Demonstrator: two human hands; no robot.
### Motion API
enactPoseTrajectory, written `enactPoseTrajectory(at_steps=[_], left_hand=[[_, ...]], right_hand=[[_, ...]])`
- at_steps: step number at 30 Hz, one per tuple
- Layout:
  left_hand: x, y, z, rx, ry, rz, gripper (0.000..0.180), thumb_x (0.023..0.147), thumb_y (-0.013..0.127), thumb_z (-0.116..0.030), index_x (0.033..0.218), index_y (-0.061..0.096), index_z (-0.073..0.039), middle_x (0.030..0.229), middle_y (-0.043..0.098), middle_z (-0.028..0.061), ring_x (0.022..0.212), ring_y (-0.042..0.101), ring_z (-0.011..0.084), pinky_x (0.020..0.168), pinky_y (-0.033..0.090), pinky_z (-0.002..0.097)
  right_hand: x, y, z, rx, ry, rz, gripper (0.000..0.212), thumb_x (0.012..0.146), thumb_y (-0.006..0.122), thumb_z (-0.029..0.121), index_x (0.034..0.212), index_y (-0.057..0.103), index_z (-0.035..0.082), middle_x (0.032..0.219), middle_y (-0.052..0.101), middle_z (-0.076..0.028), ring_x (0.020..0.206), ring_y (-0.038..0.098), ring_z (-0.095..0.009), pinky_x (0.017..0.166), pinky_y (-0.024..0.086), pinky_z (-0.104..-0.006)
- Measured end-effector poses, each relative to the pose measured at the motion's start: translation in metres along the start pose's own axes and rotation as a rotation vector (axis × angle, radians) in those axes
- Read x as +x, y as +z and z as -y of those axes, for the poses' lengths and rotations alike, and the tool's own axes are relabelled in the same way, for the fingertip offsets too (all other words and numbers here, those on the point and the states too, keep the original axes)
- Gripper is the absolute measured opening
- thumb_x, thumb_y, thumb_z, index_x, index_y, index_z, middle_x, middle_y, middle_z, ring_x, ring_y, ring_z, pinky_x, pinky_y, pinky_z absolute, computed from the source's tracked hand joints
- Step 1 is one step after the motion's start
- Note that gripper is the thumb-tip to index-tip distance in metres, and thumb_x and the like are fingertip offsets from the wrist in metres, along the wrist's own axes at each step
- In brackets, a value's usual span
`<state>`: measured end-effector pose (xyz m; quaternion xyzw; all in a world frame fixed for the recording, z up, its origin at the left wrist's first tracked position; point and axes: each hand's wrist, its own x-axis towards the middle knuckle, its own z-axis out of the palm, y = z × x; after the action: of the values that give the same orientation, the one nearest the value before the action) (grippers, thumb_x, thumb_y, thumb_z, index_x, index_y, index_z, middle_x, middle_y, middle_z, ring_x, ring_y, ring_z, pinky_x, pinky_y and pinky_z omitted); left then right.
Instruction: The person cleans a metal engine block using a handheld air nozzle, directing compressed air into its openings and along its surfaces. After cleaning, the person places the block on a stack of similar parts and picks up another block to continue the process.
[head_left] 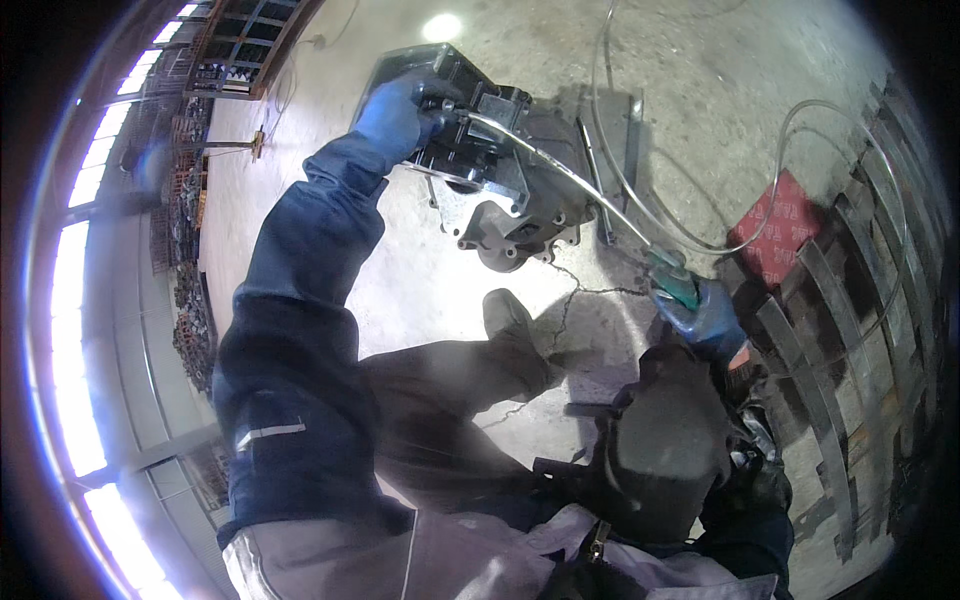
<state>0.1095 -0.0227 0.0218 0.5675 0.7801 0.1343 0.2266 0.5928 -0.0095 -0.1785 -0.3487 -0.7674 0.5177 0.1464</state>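
A dark cast-metal gearbox-like assembly [505, 185] with a boxy black housing [440, 75] stands before me on the concrete floor. My left hand [393, 115], in a blue glove, is closed at the housing's side, around the dark head of a long shiny metal bar [560, 168]. From there the bar slopes down to the right. Its green grip [672, 280] is in my blue-gloved right hand [705, 318], whose fingers are closed. What the head of the bar sits on is hidden by my left hand.
A thin clear hose [700, 245] loops behind the bar and off to the right. Slatted dark metal racking [825, 290] stands on the right, beside a red sheet [778, 228]. My bent leg and shoe [510, 325] are just below the assembly. A crack runs through the floor.
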Motion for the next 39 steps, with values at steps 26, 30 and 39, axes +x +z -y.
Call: enactPoseTrajectory(at_steps=[26, 30, 39], left_hand=[[-0.002, -0.03, 0.005, -0.492, 0.019, 0.214, 0.032, 0.105, 0.058, -0.014, 0.136, 0.066, -0.008, 0.125, 0.071, 0.0099, 0.11, 0.071, 0.0192, 0.1, 0.06, 0.0349], [-0.004, -0.026, 0.006, -0.494, -0.011, 0.206, 0.036, 0.103, 0.059, -0.021, 0.136, 0.067, -0.009, 0.126, 0.071, 0.0064, 0.111, 0.07, 0.0165, 0.103, 0.056, 0.0329], [-0.008, -0.01, 0.008, -0.469, -0.06, 0.041, 0.031, 0.102, 0.058, -0.011, 0.131, 0.07, -0.012, 0.12, 0.072, 0.0077, 0.102, 0.072, 0.0175, 0.092, 0.062, 0.0324]], right_hand=[[0.012, 0.004, 0.019, -0.023, 0.024, 0.034, 0.044, 0.089, 0.078, 0.043, 0.097, 0.075, 0.0, 0.08, 0.072, -0.025, 0.073, 0.074, -0.039, 0.067, 0.056, -0.0461], [0.013, 0.003, 0.021, -0.029, 0.071, 0.07, 0.044, 0.09, 0.078, 0.042, 0.1, 0.073, 0.0, 0.082, 0.072, -0.025, 0.077, 0.074, -0.04, 0.069, 0.056, -0.0465], [0.015, -0.004, 0.031, 0.228, 0.047, 0.073, 0.042, 0.09, 0.079, 0.04, 0.103, 0.071, 0.0, 0.084, 0.072, -0.023, 0.082, 0.074, -0.038, 0.07, 0.055, -0.0451]])
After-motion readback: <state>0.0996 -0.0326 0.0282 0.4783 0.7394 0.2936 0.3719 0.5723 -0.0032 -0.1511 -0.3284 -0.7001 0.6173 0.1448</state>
